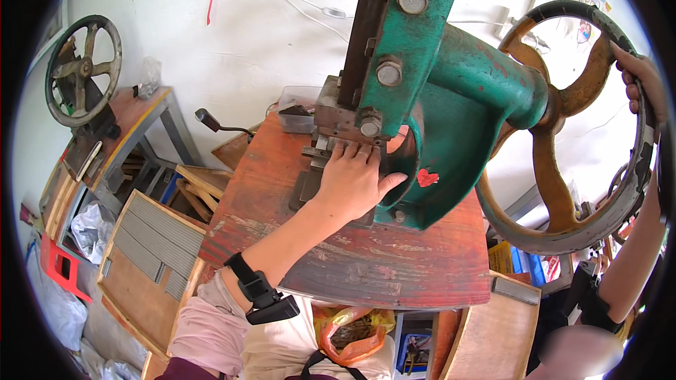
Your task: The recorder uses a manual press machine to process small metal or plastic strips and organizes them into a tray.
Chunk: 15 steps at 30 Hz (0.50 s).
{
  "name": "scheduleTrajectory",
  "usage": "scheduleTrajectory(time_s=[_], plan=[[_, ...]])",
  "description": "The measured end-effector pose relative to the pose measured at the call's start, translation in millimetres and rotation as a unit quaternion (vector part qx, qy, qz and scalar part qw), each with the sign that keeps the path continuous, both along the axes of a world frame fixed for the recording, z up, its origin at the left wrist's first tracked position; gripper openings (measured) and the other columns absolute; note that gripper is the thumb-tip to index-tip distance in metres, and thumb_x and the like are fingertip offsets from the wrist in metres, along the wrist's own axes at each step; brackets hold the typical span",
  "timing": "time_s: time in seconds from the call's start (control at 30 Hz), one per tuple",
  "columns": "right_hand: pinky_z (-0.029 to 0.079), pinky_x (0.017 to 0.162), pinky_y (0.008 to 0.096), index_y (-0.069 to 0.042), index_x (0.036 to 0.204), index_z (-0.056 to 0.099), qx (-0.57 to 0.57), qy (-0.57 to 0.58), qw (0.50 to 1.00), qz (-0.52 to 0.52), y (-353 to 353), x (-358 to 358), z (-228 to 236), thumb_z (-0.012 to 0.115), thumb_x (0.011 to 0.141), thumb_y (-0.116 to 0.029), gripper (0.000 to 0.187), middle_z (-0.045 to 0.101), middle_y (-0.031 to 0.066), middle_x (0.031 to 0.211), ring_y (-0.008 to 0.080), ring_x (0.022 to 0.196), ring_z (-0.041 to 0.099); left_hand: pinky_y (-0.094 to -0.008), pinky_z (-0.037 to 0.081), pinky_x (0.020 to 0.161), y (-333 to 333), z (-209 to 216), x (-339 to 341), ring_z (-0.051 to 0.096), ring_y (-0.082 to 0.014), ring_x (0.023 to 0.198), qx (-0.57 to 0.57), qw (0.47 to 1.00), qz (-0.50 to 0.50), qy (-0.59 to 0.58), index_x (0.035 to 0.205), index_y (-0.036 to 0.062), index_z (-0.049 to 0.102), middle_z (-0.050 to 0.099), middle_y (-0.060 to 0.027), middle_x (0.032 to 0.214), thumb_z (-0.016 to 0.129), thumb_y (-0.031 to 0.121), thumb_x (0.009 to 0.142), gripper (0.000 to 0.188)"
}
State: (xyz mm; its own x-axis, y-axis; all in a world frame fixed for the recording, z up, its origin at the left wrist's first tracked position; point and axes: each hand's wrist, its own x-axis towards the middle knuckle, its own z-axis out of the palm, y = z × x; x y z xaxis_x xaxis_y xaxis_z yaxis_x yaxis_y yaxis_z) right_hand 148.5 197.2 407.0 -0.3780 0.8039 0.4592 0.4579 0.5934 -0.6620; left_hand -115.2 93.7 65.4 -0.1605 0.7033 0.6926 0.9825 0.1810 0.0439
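A green hand press (468, 109) stands on a worn red wooden tabletop (338, 260). My left hand (355, 176) reaches to the metal die block under its ram, palm down. Its fingers lie side by side over a small ribbed grey metal piece (322, 143), touching it at the die's front edge, and the thumb is spread toward the green frame. The fingertips are partly hidden at the die. At the far right my right hand (641, 81) is closed around the upper rim of the press's large handwheel (546, 162).
Wooden trays (130, 295) with rows of ribbed grey strips lie at lower left; another tray (500, 331) is at lower right. A plastic box (296, 121) sits behind the die. A second handwheel press (83, 67) stands at left. A bag (352, 345) lies below the table edge.
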Motion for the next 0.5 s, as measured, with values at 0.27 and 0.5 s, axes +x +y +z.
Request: scheduleTrajectory(time_s=[0.27, 0.5], plan=[[0.041, 0.038, 0.0180, 0.001, 0.079, 0.059, 0.004, -0.006, 0.999, 0.036, 8.9, 6.2, 3.6, 0.068, 0.084, -0.017, 0.021, 0.051, 0.0007, 0.055, 0.0060, 0.043, 0.047, -0.0502, 0.031, 0.099, -29.4, 9.3, -20.7, 0.052, -0.0349, 0.109, -0.001, 0.999, 0.051, -0.004, 0.112, -0.0038, 0.057, 0.060, -0.0171, 0.110, 0.050, 0.049, 0.087, 0.059], [0.042, 0.038, 0.0177, 0.001, 0.080, 0.057, -0.005, 0.010, 0.999, 0.039, 5.0, 6.4, 2.8, 0.068, 0.084, -0.016, 0.020, 0.051, 0.0009, 0.054, 0.0056, 0.043, 0.047, -0.0533, 0.021, 0.105, -55.7, 18.2, -46.9, 0.022, -0.0485, 0.131, -0.115, 0.966, 0.067, -0.220, 0.125, 0.0023, 0.052, 0.042, -0.0219, 0.135, 0.062, 0.035, 0.084, 0.053]])
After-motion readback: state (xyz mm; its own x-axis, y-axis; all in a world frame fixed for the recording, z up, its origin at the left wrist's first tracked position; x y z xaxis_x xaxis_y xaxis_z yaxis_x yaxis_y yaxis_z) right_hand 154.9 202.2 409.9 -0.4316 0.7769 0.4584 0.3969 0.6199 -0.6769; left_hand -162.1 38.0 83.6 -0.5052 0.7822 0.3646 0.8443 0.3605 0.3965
